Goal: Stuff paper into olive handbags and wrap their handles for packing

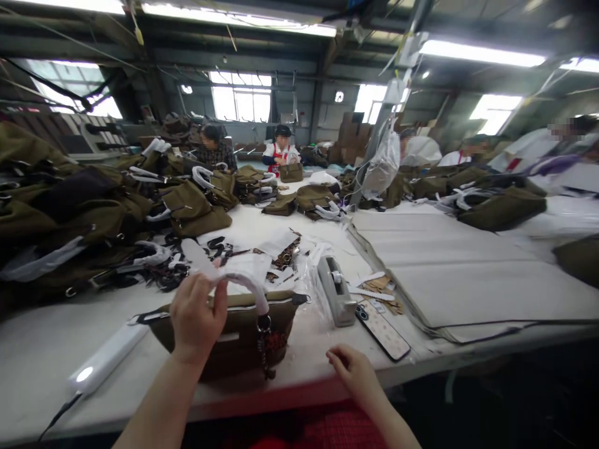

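An olive-green handbag [224, 352] stands upright at the table's front edge, its zip running along the top. My left hand [199, 315] is closed on the bag's handle [248, 280], which is wrapped in white padding. A dark charm with reddish strands [274, 343] dangles from the ring at the handle's right end. To the right of the bag, my right hand [353, 368] hovers low over the table edge with fingers curled. Whether anything sits between its fingertips is too small to make out.
Beside the bag are a grey tape dispenser [337, 293], a phone [382, 330] and a white corded device [110, 358]. Piled olive bags [70, 206] cover the left. Straps and scraps [283, 255] lie behind; a large pale sheet [468, 268] lies right. Several people work farther back.
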`<action>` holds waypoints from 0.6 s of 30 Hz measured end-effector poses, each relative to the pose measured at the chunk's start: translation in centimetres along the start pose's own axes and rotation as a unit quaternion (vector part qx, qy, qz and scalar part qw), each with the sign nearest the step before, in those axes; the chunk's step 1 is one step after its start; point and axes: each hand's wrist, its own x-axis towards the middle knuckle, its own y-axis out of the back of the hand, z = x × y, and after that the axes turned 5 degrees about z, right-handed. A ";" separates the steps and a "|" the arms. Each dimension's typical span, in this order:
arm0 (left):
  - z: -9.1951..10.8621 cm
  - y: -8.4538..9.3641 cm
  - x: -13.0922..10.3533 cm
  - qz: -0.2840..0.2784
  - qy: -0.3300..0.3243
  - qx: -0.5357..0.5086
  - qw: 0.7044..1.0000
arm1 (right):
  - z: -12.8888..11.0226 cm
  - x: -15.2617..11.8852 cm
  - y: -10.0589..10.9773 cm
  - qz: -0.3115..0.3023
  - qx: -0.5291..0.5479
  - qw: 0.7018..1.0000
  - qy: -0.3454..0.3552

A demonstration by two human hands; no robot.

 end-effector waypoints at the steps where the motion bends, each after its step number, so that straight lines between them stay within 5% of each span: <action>1: -0.3 0.3 0.2 0.004 0.018 0.010 1.000 | 0.5 -0.2 0.1 0.003 -0.015 1.000 -0.005; 6: -1.4 0.2 0.0 0.062 0.070 0.048 0.994 | 2.3 -0.5 1.2 0.034 -0.048 0.998 -0.017; 12: 0.0 -1.4 -0.1 0.014 0.033 0.026 0.999 | 3.6 -0.4 1.0 0.081 -0.140 0.986 -0.050; 15: 1.0 -0.6 0.0 0.023 0.038 0.029 0.999 | 3.7 -0.4 0.7 0.071 -0.235 0.968 -0.048; 18: 2.1 1.3 -0.9 0.098 0.041 0.039 0.994 | 3.0 -0.4 0.7 0.046 -0.283 0.957 -0.033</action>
